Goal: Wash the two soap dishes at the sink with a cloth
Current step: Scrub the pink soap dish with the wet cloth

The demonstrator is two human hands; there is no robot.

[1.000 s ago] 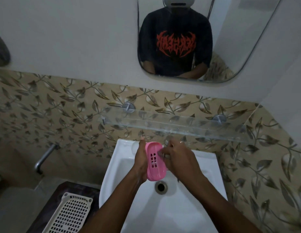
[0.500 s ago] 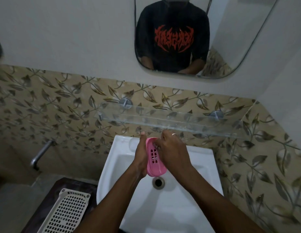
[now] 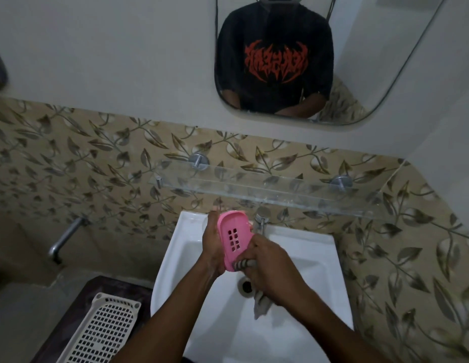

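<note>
1. Dark surface (image 3: 97,286) at the near left, beside the basin, carries a white perforated plastic tray (image 3: 102,334) lying at an angle.
2. Both bare forearms reach forward from the bottom edge over the white sink (image 3: 306,271), whose drain (image 3: 246,285) shows between the wrists.
3. The right hand (image 3: 270,268) has its fingers curled tight on a grey striped cloth (image 3: 260,305). One end of the cloth is bunched against the near end of the dish, and the rest hangs below the hand over the basin.
4. The pink soap dish (image 3: 234,238) is held above the basin, tilted up on its edge, its hollow side and its block of small drain slots facing the right hand.
5. The left hand (image 3: 212,247) grips the dish from behind and from the left, its fingers wrapped round the back.
6. Just beyond the dish stands a chrome tap (image 3: 260,222) on the sink's rear ledge.
7. Above it a clear glass shelf (image 3: 280,192) sits on two round metal mounts against leaf-patterned tiles (image 3: 97,158). A metal pipe (image 3: 64,238) juts from the wall well to the left.
8. Farthest up, a mirror (image 3: 385,61) reflects a black T-shirt (image 3: 276,62) with jagged red lettering that I cannot read.
</note>
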